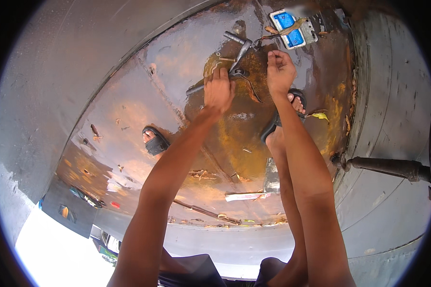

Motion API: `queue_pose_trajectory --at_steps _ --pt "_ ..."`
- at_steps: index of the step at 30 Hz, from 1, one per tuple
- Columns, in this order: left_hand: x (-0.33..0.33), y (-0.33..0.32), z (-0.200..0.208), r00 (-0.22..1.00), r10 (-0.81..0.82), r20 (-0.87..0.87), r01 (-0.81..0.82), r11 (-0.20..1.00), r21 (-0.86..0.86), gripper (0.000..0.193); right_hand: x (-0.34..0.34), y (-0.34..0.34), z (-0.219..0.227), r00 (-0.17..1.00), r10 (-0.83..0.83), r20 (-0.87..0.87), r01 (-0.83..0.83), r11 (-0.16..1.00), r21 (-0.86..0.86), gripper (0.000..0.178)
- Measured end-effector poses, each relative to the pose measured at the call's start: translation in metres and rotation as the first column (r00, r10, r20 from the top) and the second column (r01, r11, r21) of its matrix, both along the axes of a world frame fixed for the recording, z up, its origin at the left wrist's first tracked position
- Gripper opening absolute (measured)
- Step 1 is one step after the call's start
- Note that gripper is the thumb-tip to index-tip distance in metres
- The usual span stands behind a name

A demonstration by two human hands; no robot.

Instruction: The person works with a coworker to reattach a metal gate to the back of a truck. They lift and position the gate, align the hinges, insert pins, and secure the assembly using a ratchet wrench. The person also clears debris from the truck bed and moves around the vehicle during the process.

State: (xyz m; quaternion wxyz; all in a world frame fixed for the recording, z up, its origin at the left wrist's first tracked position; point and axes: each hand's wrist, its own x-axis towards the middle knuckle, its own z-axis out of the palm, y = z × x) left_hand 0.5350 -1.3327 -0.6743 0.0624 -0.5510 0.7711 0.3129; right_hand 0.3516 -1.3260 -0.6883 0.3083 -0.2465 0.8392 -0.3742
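My left hand (219, 89) reaches down to the wet floor, its fingers bent over a dark metal bar (195, 90) with a round head (239, 73). Its fingertips are hidden. Just beyond lies an L-shaped metal tool (241, 51), like a socket wrench, touching or close to that head. A short bolt-like rod (227, 59) and a small ring (218, 54), like a nut or washer, are close to my left fingers. Raised over my right foot, my right hand (281, 71) has its thumb and forefinger pressed together. Anything between them is too small to make out.
A blue-and-white tray (289, 29) with a dry leaf across it sits at the far right. My sandalled feet (155, 140) stand apart on the brown, puddled metal floor (177, 62). Grey walls rise around it. A dark cylindrical bar (385, 167) juts from the right wall.
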Motion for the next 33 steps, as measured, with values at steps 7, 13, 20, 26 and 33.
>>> queue_pose_trajectory --at_steps 7,13,20,26,33 --pt "0.057 0.043 0.109 0.827 0.398 -0.397 -0.156 0.841 0.519 0.030 0.034 0.042 0.005 0.973 0.201 0.111 -0.218 0.960 0.174 0.017" --pt "0.088 0.113 0.218 0.609 0.748 -0.265 -0.500 0.621 0.604 0.012 0.061 -0.011 0.000 0.567 0.809 -0.153 -0.744 0.583 0.326 0.027" --pt "0.142 0.164 0.304 0.424 0.902 0.088 -0.633 0.225 0.740 0.006 0.068 -0.015 -0.017 0.265 0.950 -0.166 -0.797 0.313 0.516 0.032" --pt "0.157 0.185 0.288 0.464 0.876 0.130 -0.598 0.202 0.775 0.009 0.089 0.006 0.001 0.531 0.842 -0.091 -0.718 0.504 0.480 0.030" --pt "0.143 0.166 0.290 0.436 0.898 0.061 -0.546 0.210 0.811 0.009 0.093 0.035 -0.025 0.553 0.814 -0.177 -0.716 0.573 0.400 0.033"
